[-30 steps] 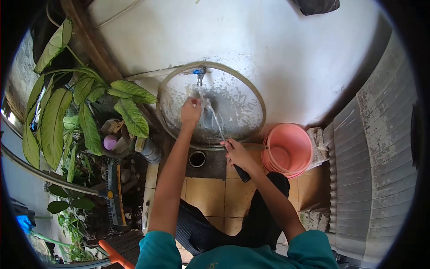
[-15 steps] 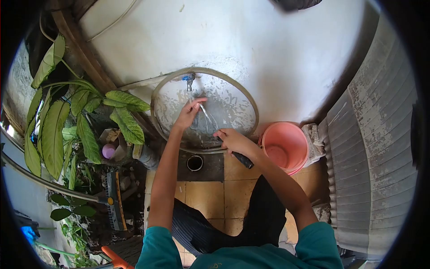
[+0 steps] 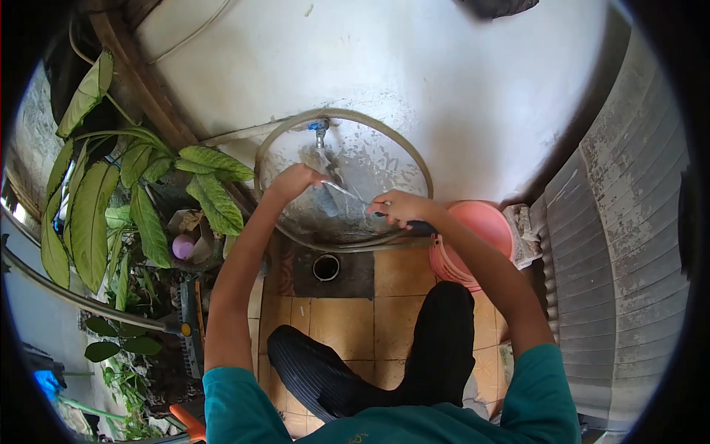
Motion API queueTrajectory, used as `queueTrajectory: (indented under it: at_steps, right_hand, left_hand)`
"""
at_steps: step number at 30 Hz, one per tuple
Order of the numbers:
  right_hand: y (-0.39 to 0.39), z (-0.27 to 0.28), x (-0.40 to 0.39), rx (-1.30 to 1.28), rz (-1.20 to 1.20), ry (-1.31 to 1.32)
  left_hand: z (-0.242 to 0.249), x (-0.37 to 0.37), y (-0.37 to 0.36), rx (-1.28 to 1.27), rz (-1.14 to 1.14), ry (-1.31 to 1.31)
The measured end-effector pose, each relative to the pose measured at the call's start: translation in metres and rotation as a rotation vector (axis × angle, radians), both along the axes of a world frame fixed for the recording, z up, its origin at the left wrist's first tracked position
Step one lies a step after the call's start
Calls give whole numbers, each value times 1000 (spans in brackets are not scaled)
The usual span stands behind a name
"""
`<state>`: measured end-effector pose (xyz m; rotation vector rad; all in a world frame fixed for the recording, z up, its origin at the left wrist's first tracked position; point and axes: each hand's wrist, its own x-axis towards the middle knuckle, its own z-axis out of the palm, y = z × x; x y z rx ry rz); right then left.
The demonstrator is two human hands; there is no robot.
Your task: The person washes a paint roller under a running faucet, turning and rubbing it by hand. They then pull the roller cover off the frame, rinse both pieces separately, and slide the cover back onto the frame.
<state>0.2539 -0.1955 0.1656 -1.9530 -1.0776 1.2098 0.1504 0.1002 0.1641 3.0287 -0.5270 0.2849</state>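
My left hand (image 3: 296, 181) is closed at the far end of a thin, shiny metal tool (image 3: 346, 191), in front of the wall below the tap (image 3: 319, 127). My right hand (image 3: 399, 209) grips the tool's dark handle (image 3: 421, 229), which points right toward the pink bucket (image 3: 481, 226). The tool slants slightly down from my left hand to my right. Its exact shape is too small to tell. A hose loop (image 3: 427, 177) hangs around the tap and behind both hands.
Below the hose lies a round drain hole (image 3: 325, 268) in the tiled floor (image 3: 333, 325). Leafy plants (image 3: 92, 222) and a brush head (image 3: 191, 325) are on the left. Corrugated sheets (image 3: 592, 259) line the right side.
My left hand has moved left and slightly down, its fingers now closed at the tool's end. My right hand has shifted right and up, and the handle has swung toward the bucket.
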Motion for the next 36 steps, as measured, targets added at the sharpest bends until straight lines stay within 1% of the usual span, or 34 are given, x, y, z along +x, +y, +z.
queueTrajectory:
  at_steps: [1,2,4,6,7,8,9,11,12,13,14,15,17,18,19,20,21,23,24,26,27,29,31,34,36]
  right_hand:
    - [-4,10,4,-31,-2,-55]
    - [-5,13,10,-29,-1,-57]
    - [-9,18,20,-66,16,-101]
    - [-9,3,37,-20,49,-122]
    - [-9,-5,45,25,85,-139]
    - [-11,-2,45,26,79,-143]
    - [-13,0,44,16,66,-134]
    - [-14,10,39,11,51,-130]
    - [-17,16,34,-4,26,-126]
    - [-19,21,30,-18,3,-122]
    - [-19,19,29,-17,1,-124]
    - [-18,17,29,-21,1,-96]
    - [-14,9,29,-25,2,-73]
    - [-10,3,27,1,15,-83]
    - [-6,-2,27,28,28,-92]
    - [-4,4,24,27,32,-92]
    - [-4,9,20,3,38,-105]
    - [0,12,20,-17,46,-114]
    - [4,10,23,-21,59,-102]
    - [12,4,27,-27,75,-89]
    - [18,0,28,2,77,-92]
    - [23,4,26,34,76,-98]
    - [23,20,20,-6,39,-40]
    - [36,9,22,69,25,-73]
    - [38,16,22,63,21,-58]
  left_hand:
    - [0,0,-1,-49,7,-3]
    - [2,0,-4,-98,13,-6]
    - [5,2,-12,-128,1,-28]
    - [10,6,-17,-159,-17,-55]
    - [14,9,-18,-142,-4,16]
    - [14,13,-18,-126,10,88]
    - [13,14,-18,-125,6,85]
    - [8,16,-16,-127,6,-23]
    - [3,17,-14,-124,3,-25]
    - [-4,16,-14,-117,10,-102]
    - [-4,12,-18,-112,19,-179]
    - [-2,7,-22,-109,18,-182]
    - [5,-3,-31,-77,123,-189]
    - [12,-8,-39,-77,125,-191]
    - [20,-12,-47,-18,191,-141]
    - [23,-14,-51,40,257,-89]
    - [17,-11,-48,40,260,-85]
    - [10,-4,-43,-49,-162,-275]
    - [10,-5,-45,-48,-159,-270]
    - [11,-6,-51,-64,-100,-155]
    - [14,-5,-50,-62,-100,-156]
    - [19,-3,-46,35,-28,-34]
    - [24,-2,-37,26,-27,-74]
    - [21,3,-19,38,4,-143]
    - [24,7,-17,65,32,-179]
